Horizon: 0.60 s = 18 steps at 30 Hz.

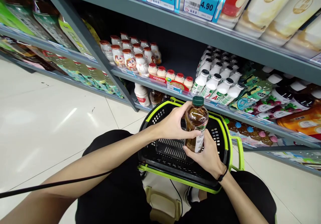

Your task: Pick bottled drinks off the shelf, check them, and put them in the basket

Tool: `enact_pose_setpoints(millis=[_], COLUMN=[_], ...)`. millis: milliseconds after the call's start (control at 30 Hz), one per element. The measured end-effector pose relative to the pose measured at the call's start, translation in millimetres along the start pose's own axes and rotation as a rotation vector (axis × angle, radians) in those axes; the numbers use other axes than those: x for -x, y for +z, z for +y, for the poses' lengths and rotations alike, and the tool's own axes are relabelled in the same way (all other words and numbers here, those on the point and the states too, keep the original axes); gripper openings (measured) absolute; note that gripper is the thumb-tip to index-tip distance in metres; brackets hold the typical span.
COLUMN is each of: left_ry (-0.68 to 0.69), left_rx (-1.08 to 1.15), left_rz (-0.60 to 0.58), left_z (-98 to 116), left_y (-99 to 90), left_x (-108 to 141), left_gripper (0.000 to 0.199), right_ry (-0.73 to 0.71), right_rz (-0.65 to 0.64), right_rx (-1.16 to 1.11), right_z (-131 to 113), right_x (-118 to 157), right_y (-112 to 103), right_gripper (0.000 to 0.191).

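Observation:
Both hands hold a brown drink bottle (pixel 196 117) with a dark green cap, upright and slightly tilted, above the basket. My left hand (pixel 177 123) grips its upper left side, thumb across the front. Lower down, my right hand (pixel 207 153) wraps round the base from the right and wears a dark band at the wrist. Part of the label is covered by fingers. Beneath the bottle, a black shopping basket (pixel 173 170) with lime green rim and handles stands between my knees. A dark slotted panel shows inside it.
Ahead, a grey shelf (pixel 150 83) holds red-capped milk bottles (pixel 130 60), a pack of small red-capped drinks (pixel 170 75) and white black-capped bottles (pixel 200 81). Larger bottles fill the shelves to left and right. A dark cord (pixel 55 183) crosses my left arm.

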<state>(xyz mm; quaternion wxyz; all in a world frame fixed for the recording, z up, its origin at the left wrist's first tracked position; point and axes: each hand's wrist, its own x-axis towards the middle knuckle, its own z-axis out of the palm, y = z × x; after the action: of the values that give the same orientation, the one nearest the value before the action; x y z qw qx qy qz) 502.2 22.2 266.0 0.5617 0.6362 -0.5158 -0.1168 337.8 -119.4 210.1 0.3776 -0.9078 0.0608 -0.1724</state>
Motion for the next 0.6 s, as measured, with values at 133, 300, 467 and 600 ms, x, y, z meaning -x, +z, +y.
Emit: enact_pose_setpoints(millis=[133, 300, 467, 600], left_ry=[0.014, 0.006, 0.007, 0.001], left_rx=[0.005, 0.004, -0.005, -0.007], left_rz=[0.001, 0.002, 0.001, 0.003], left_z=[-1.0, -0.3, -0.3, -1.5], left_y=[0.3, -0.1, 0.4, 1.8], left_x=[-0.1, 0.0, 0.3, 0.5], left_gripper=[0.077, 0.075, 0.073, 0.073], right_ry=[0.004, 0.01, 0.005, 0.016], right_rz=[-0.004, -0.002, -0.007, -0.014], right_rx=[0.002, 0.017, 0.016, 0.016], right_z=[0.3, 1.8, 2.3, 2.4], right_x=[0.1, -0.3, -0.3, -0.1], right_y=[0.1, 0.8, 1.1, 1.3], right_gripper=[0.046, 0.044, 0.043, 0.04])
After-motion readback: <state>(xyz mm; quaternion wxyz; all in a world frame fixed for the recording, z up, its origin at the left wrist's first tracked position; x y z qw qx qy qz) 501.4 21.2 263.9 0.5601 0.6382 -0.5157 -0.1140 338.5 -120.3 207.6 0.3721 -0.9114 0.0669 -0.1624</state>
